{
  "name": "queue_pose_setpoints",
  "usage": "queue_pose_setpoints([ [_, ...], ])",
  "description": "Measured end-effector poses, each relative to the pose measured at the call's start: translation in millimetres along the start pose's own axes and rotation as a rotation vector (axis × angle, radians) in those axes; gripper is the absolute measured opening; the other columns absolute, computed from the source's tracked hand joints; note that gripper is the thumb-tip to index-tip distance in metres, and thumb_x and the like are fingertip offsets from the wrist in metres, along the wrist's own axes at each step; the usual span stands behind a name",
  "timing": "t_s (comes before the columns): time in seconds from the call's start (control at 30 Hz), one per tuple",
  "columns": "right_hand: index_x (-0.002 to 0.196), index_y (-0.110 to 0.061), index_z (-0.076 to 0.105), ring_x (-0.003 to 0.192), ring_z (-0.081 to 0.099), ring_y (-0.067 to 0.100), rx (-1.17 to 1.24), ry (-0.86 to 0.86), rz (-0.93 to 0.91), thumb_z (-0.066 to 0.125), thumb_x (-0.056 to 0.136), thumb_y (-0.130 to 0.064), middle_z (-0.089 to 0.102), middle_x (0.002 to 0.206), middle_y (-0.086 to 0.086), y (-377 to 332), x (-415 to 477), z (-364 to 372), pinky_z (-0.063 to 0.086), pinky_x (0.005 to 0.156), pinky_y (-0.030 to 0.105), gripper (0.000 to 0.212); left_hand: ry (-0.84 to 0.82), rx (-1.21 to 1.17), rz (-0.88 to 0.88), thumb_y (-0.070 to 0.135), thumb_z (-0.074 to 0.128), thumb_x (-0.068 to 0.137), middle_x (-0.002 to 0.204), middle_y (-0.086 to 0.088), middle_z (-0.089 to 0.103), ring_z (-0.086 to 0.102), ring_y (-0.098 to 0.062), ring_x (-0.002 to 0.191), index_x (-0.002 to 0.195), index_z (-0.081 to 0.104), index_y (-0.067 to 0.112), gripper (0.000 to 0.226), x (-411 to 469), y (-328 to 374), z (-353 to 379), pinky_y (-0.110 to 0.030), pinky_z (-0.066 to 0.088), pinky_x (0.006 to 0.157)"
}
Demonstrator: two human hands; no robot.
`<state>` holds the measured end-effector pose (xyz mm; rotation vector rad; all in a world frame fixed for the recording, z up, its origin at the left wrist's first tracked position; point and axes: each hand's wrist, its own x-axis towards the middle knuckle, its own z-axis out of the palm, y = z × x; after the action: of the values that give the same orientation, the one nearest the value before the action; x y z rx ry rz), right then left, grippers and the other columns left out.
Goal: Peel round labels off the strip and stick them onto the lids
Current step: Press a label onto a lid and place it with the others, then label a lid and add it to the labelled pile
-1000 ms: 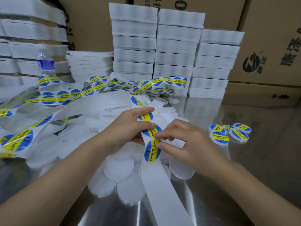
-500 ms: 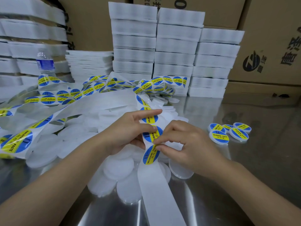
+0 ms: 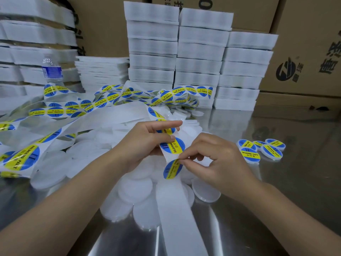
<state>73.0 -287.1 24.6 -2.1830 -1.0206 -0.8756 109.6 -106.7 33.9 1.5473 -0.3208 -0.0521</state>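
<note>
Evidently early in the job: the left grip (image 3: 145,143) clamps the strip (image 3: 177,209) at frame centre while the right grip (image 3: 217,159) pinches a half-peeled round label (image 3: 172,169). Few labelled lids (image 3: 251,154) lie at middle right of the bench (image 3: 276,200); a heap of bare lids (image 3: 134,189) lies at lower centre.

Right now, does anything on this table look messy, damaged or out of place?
The label strip lies in tangled, twisted loops across the left of the table, over loose white lids, not flat. Nothing looks torn or spilled. The left hand grips the strip; the right hand pinches one label.
</note>
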Motion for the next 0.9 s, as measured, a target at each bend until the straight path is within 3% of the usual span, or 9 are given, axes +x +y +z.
queue_pose_setpoints([
  [0.13,0.074,-0.015,0.071,0.064,0.053,0.011,0.021,-0.095,0.033,0.068,0.075,-0.014,0.061,0.072,-0.004,-0.6,-1.0,-1.3,0.048,0.059,0.031,0.003,0.092,-0.06,0.04,-0.014,0.051,0.085,0.105,0.002,0.07,0.069,-0.01,0.084,0.095,0.072,0.032,0.051,4.3,-0.4,-2.9,-0.025,0.058,0.073],
  [0.23,0.074,-0.016,0.069,0.066,0.052,0.006,0.056,-0.154,0.068,0.069,0.073,-0.011,0.059,0.072,-0.007,-0.7,-1.3,-3.3,0.046,0.062,0.024,0.004,0.177,-0.071,0.067,-0.019,0.039,0.084,0.116,-0.004,0.065,0.07,-0.015,0.096,0.098,0.07,0.03,0.06,5.3,-0.3,-4.6,-0.036,0.057,0.082],
  [0.3,0.073,-0.016,0.067,0.065,0.051,0.006,0.079,-0.18,0.091,0.068,0.071,-0.009,0.058,0.071,-0.008,-0.7,-0.6,-5.7,0.045,0.062,0.022,0.007,0.261,-0.082,0.057,-0.021,0.034,0.082,0.114,-0.005,0.065,0.071,-0.015,0.093,0.095,0.071,0.029,0.063,6.4,-0.2,-7.2,-0.041,0.055,0.085],
  [0.43,0.068,-0.018,0.064,0.064,0.051,0.008,0.134,-0.153,0.144,0.065,0.068,-0.01,0.057,0.068,-0.008,-2.0,2.3,-10.0,0.042,0.062,0.016,0.008,0.346,-0.102,-0.011,-0.02,0.028,0.08,0.098,-0.003,0.07,0.073,-0.01,0.082,0.087,0.072,0.022,0.061,8.8,0.7,-12.5,-0.031,0.058,0.073],
  [0.57,0.064,-0.021,0.061,0.061,0.053,0.007,0.345,-0.128,0.286,0.064,0.067,-0.01,0.059,0.065,-0.006,-1.9,5.0,-14.0,0.043,0.062,0.016,0.011,0.384,-0.137,-0.04,-0.019,0.026,0.078,0.085,-0.002,0.072,0.073,-0.01,0.074,0.081,0.072,0.018,0.059,8.9,3.0,-12.9,-0.023,0.057,0.054],
  [0.67,0.062,-0.024,0.061,0.058,0.051,0.008,0.516,-0.144,0.349,0.065,0.067,-0.01,0.057,0.06,-0.006,0.9,6.7,-15.3,0.043,0.061,0.02,0.016,0.426,-0.174,-0.03,-0.019,0.026,0.077,0.073,0.001,0.073,0.072,-0.011,0.068,0.077,0.071,0.016,0.057,9.0,4.2,-14.2,-0.021,0.057,0.054],
  [0.77,0.062,-0.027,0.065,0.055,0.047,0.008,0.683,-0.057,0.415,0.066,0.067,-0.011,0.054,0.057,-0.007,5.5,9.6,-15.0,0.039,0.055,0.018,0.017,0.438,-0.203,-0.038,-0.02,0.026,0.076,0.067,0.002,0.073,0.072,-0.012,0.066,0.078,0.07,0.014,0.056,9.0,5.4,-16.7,-0.02,0.056,0.054],
  [0.9,0.066,-0.028,0.068,0.049,0.049,0.005,0.629,0.065,0.555,0.073,0.076,-0.009,0.051,0.051,-0.01,18.2,11.8,-13.8,0.042,0.052,0.014,0.022,0.379,-0.21,-0.052,-0.02,0.027,0.077,0.079,-0.003,0.074,0.073,-0.015,0.071,0.08,0.071,0.012,0.054,8.5,5.8,-15.0,-0.022,0.058,0.058],
])
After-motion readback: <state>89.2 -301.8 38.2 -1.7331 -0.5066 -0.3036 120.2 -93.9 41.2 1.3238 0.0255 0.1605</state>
